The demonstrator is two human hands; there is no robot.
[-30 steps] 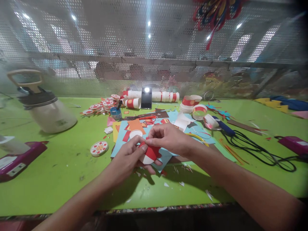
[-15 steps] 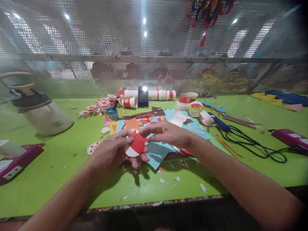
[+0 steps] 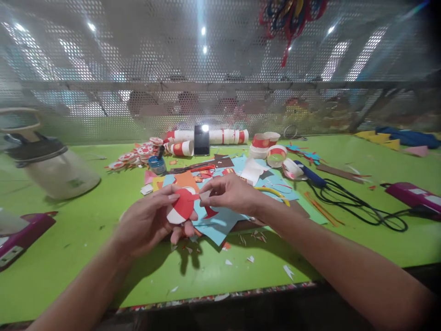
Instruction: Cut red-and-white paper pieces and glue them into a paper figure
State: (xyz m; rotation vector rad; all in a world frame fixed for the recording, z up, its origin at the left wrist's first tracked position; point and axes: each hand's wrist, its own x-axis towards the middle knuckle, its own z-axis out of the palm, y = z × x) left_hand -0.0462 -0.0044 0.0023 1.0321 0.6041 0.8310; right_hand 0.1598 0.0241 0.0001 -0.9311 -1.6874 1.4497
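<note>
A round red and white paper disc [image 3: 181,207] lies tilted in my left hand [image 3: 151,216], its thumb on top and fingers spread below. My right hand [image 3: 229,195] pinches a small pale piece [image 3: 205,197] at the disc's right edge, where a narrow red strip sticks out. Another red paper piece [image 3: 210,211] shows just under my right fingers. Beneath both hands are light blue paper sheets [image 3: 220,228] and an orange sheet [image 3: 186,180].
Behind are a blue jar [image 3: 157,164], a phone [image 3: 201,140], stacked paper cups [image 3: 263,145] and decorated discs [image 3: 141,152]. A large jug [image 3: 58,170] stands left. A blue-handled tool [image 3: 313,175] with black cable lies right. Paper scraps dot the front.
My right hand now pinches a pale piece beside the disc. The view has shifted slightly, and a yellow curved handle now shows behind my right wrist.
</note>
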